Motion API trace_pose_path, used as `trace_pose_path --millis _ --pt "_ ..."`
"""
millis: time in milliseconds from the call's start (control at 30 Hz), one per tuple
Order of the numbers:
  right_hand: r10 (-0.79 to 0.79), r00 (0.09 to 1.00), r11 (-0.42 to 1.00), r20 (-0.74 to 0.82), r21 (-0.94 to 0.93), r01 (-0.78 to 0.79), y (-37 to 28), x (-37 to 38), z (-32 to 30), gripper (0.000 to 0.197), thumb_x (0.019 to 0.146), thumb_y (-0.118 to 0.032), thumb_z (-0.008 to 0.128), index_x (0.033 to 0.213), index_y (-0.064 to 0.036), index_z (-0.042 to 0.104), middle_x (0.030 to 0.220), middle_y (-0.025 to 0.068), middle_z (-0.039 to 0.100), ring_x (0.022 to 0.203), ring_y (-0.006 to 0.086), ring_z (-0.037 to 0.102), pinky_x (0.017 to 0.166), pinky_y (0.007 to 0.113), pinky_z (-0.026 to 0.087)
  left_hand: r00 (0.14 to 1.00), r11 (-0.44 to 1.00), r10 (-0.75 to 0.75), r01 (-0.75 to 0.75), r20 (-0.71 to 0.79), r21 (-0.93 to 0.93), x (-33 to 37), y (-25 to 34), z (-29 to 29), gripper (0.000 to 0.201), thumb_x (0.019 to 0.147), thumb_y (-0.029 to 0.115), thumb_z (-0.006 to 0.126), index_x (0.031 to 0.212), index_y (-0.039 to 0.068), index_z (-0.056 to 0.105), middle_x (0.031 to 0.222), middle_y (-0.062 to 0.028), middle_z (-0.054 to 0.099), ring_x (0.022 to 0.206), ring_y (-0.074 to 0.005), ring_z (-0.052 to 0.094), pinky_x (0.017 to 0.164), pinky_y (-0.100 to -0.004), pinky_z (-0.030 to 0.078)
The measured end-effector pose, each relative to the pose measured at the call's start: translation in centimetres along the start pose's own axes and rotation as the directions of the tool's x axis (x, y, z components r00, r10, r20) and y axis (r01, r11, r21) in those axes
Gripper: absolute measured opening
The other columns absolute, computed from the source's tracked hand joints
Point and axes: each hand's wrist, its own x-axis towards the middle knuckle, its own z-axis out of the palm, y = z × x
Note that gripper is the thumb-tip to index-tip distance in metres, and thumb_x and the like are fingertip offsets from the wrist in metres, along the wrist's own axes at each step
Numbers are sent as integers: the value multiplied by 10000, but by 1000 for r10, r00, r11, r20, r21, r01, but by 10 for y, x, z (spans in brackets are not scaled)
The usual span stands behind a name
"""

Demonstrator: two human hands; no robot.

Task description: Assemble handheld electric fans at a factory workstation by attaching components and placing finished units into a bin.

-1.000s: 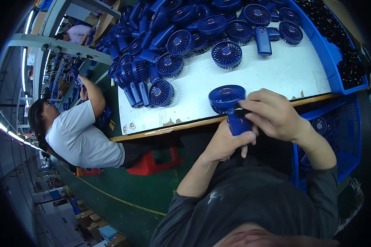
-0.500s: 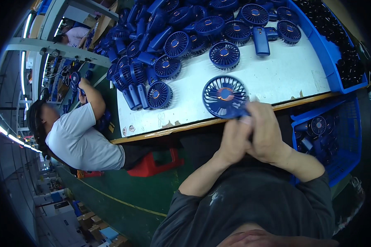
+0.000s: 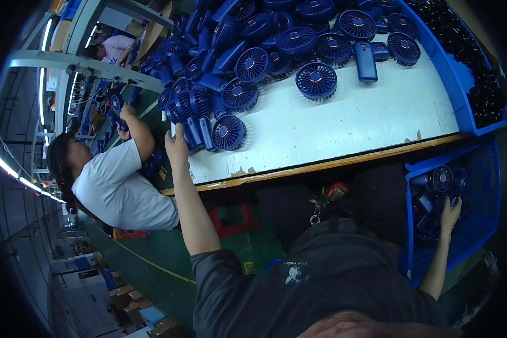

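Note:
My left hand (image 3: 177,151) is over the table's left front corner, its fingers apart and nothing seen in them. Just right of it lie blue handheld fans, with their handles (image 3: 200,133) side by side and one round fan head (image 3: 228,133) facing up. My right hand (image 3: 450,214) reaches down into the blue plastic crate (image 3: 409,225) at the right. Its fingers close around a dark part of a handheld fan (image 3: 454,201); most of that fan is hidden. Another fan's round grille (image 3: 442,177) shows just beyond those fingers.
A heap of blue handheld fans (image 3: 296,39) covers the back of the white table (image 3: 355,121). A blue bin (image 3: 462,112) of small black parts stands at its right end. A co-worker (image 3: 121,188) sits left, beside a red stool (image 3: 236,219). Keys (image 3: 316,217) hang at my waist.
My hands were together in front of me on a handheld fan. They have parted: the left went to the fans at the table's left, the right into the crate.

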Motion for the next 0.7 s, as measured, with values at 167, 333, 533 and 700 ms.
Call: trace_pose_path --millis 167,333,533,700 --pt "-52 996 957 79 -281 72 50 27 -7 574 907 -256 661 1348 61 474 1351 294 498 1268 400 494 1059 431 391 996 995 42 -36 74 -89 30 -15 -6 659 892 291 710 1313 -131 427 1015 -186 671 838 -192 657 744 -294 514" --pt "-231 938 896 257 432 102 -128 -28 -22 438 919 -122 624 1313 39 523 1213 199 611 1097 278 608 978 346 462 987 859 161 -126 27 -496 -35 28 -11 294 848 146 733 1033 -5 562 795 -34 598 609 -118 572 573 -254 463" --pt "-745 487 505 456 862 -36 -340 -141 -6 534 836 -115 717 1320 4 525 1210 150 612 1073 229 617 934 346 498 910 332 352 99 221 -938 -231 81 85 662 849 343 765 1310 12 425 1131 -90 565 973 -202 588 856 -348 500" --pt "-834 409 509 370 802 312 -377 -170 18 476 819 -176 746 1214 4 553 1050 196 629 928 312 664 805 370 541 858 430 192 363 476 -827 -272 84 122 609 956 482 577 1298 -11 477 1082 -134 633 972 -261 659 844 -444 564"
